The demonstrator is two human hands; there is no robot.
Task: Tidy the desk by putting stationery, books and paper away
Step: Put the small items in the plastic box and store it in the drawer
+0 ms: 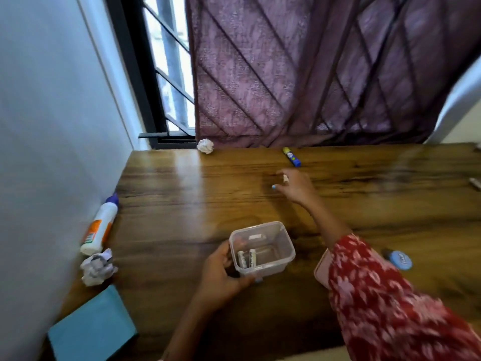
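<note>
My left hand (221, 272) grips the near left side of a clear plastic container (276, 238) on the wooden desk (182, 204). Two white tubes (247, 259) lie inside it. My right hand (295, 185) reaches out over the desk's middle with its fingers curled. A small pale thing shows at its fingers, too blurred to name. A blue and yellow glue stick (291, 157) lies just beyond that hand, near the far edge.
A crumpled paper ball (205, 146) sits at the far edge. By the left wall lie a white glue bottle (100, 226), a second paper ball (97, 267) and a blue book (93, 329). A round blue item (400, 260) and a pink object (321, 268) lie right of the container.
</note>
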